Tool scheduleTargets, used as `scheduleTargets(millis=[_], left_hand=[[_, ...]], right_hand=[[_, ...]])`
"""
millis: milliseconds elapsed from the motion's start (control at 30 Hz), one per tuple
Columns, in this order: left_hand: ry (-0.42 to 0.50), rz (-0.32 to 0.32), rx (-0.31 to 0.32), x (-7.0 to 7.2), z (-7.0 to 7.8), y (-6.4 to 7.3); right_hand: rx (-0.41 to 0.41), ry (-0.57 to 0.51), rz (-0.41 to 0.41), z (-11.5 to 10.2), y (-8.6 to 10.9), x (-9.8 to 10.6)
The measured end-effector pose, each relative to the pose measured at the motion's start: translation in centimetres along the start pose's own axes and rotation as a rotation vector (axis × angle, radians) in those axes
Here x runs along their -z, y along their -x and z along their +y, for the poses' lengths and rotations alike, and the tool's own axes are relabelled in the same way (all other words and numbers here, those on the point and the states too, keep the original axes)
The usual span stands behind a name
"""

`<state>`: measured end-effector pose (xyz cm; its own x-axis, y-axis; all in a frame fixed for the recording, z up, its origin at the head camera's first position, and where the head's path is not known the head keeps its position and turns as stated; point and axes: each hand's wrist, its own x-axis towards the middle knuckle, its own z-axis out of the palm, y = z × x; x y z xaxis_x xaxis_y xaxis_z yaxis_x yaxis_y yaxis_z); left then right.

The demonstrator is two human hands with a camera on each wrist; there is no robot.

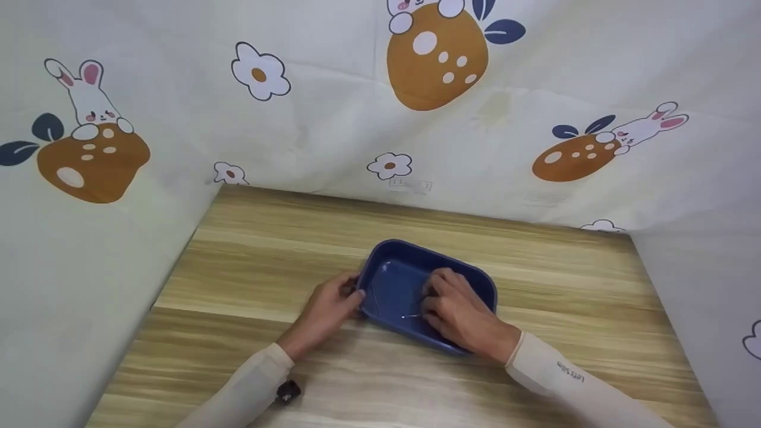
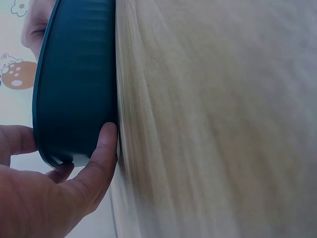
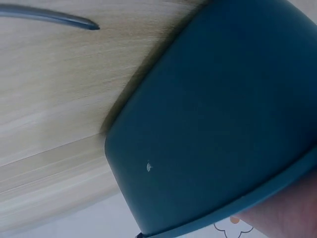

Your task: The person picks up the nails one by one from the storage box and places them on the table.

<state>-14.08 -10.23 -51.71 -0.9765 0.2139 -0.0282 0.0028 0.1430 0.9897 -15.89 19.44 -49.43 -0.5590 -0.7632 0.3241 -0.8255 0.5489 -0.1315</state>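
Observation:
A dark blue rectangular basin (image 1: 392,279) with rounded corners sits on the wooden table. My left hand (image 1: 330,306) grips its left end, the thumb at the rim; in the left wrist view the fingers (image 2: 99,153) spread against the outer wall (image 2: 74,89). Inside the basin, at its right half, my right hand (image 1: 458,312) reaches down with bent fingers. A thin shiny sliver (image 1: 411,316) shows at those fingertips; I cannot tell whether they pinch it. Another thin line-like piece (image 1: 375,299) lies toward the basin's left end. The right wrist view shows mostly the basin's outside (image 3: 208,109), hiding the fingers.
Wood-grain table top (image 1: 261,249) surrounds the basin. Behind and at both sides stand pale cloth walls (image 1: 321,119) printed with rabbits and flowers. A small black device (image 1: 288,392) is at the left wrist. A grey curved strip (image 3: 54,16) enters the right wrist view's upper left.

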Motion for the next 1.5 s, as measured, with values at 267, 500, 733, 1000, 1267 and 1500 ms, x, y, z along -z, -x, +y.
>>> scheduleTargets(millis=[267, 500, 733, 1000, 1267, 1500], left_hand=[[-0.019, 0.006, -0.011, -0.1, 0.0, -0.1], [-0.001, 0.005, -0.002, -0.1, 0.2, 0.1], [0.0, 0.007, -0.013, -0.1, 0.1, 0.2], [-0.073, 0.018, -0.014, -0.2, 0.0, 0.1], [-0.095, 0.025, -0.008, -0.2, 0.1, 0.0], [-0.09, 0.027, -0.008, -0.2, 0.1, 0.0]], right_hand=[[-0.001, 0.005, 0.015, 0.0, 0.5, 0.3], [-0.026, 0.006, 0.009, -0.2, 0.7, 0.8], [-0.021, 0.013, 0.03, -0.4, 0.9, 1.1], [-0.027, 0.014, 0.032, -0.4, 1.2, 1.7], [-0.049, -0.007, 0.028, -0.4, 1.5, 2.1], [-0.052, 0.008, 0.04, -0.3, 1.7, 2.4]])
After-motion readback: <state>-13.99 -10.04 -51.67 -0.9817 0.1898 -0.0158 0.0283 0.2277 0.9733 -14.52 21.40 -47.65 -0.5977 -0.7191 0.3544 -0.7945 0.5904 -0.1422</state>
